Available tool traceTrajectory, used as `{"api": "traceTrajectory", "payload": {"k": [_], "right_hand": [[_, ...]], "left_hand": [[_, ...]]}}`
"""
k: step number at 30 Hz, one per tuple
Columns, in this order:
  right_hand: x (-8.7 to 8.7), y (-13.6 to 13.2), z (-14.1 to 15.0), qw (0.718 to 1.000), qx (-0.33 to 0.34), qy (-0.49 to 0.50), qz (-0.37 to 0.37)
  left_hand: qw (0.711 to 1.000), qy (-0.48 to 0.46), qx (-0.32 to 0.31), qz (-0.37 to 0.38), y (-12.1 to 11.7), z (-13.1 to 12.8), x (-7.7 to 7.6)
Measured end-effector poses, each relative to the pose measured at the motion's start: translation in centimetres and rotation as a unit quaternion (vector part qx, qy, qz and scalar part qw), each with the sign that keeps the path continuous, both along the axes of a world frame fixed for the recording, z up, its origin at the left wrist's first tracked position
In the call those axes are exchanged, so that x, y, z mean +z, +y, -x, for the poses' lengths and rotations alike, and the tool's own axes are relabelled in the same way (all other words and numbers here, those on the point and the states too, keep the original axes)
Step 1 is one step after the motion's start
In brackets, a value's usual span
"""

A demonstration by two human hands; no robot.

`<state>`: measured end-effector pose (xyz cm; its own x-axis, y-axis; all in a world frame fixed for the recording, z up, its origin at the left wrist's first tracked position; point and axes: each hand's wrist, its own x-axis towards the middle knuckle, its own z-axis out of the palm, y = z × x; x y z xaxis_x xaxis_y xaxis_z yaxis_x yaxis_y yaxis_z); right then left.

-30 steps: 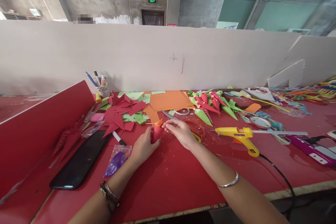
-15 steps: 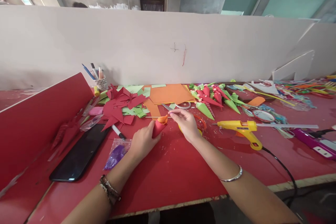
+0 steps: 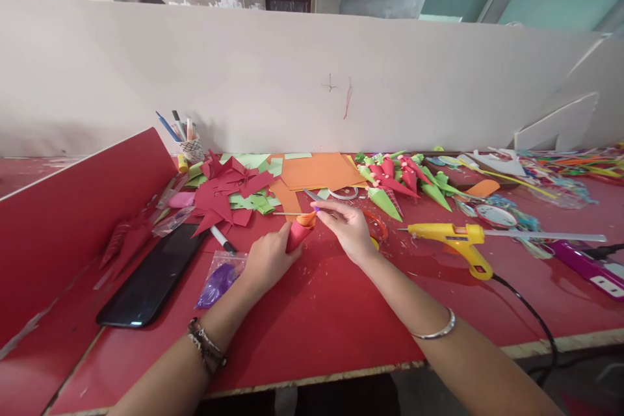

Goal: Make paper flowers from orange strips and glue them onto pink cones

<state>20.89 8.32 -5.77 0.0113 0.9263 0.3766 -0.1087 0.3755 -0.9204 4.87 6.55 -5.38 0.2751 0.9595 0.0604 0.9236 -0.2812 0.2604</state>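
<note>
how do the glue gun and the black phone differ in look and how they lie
The glue gun is yellow, while the phone is black. The glue gun has a bent shape with a handle and a trailing cord; the phone is a flat slab with no cord in sight. The glue gun lies right of the hands, the phone left of them. Both rest on the red table.

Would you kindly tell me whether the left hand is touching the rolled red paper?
Touching. The head view shows the left hand wrapped around the rolled red paper, with its fingers and thumb against the paper's sides.
</note>
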Motion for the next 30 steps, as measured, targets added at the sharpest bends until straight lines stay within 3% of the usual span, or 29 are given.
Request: {"api": "traceTrajectory", "payload": {"k": [10,19,26,30], "right_hand": [[-0.1,-0.55,0.11,0.998,0.027,-0.047,-0.021],[-0.34,-0.78,0.46,0.995,0.043,-0.078,-0.047],[0.11,-0.8,0.29,0.992,0.031,-0.095,-0.072],[0.06,-0.83,0.27,0.987,0.02,-0.134,-0.082]], "left_hand": [[0.995,-0.096,0.0,0.002,0.32,0.3,-0.64],[0.965,-0.26,-0.031,0.032,0.51,0.05,-0.93],[0.955,-0.29,-0.037,0.044,0.4,0.02,-0.71],[0.921,-0.372,-0.076,0.088,0.16,0.0,-0.6]]}}
